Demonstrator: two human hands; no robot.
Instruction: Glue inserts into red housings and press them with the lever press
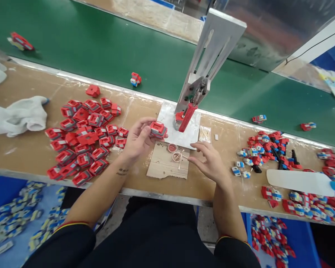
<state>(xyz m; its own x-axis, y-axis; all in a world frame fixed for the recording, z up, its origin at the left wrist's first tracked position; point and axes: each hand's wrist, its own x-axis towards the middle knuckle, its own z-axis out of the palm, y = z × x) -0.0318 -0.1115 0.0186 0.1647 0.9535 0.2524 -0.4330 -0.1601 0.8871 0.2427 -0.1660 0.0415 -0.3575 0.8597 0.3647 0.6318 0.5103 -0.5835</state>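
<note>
Your left hand [138, 139] has its fingers closed around one red block [158, 129], held up just in front of the press [194, 97]. Your right hand [209, 162] hovers open and empty beside the little dishes [174, 152], perhaps glue. A big red pile [83, 139] waits on the worktop [22, 149]; finished pieces [268, 149] lie to your right.

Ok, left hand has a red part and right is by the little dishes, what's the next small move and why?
Probably pick up the cotton swab with the right hand, whose fingers hover open just beside it. The left hand already holds a red part up above the cardboard, so the swab looks like what is needed.
</note>
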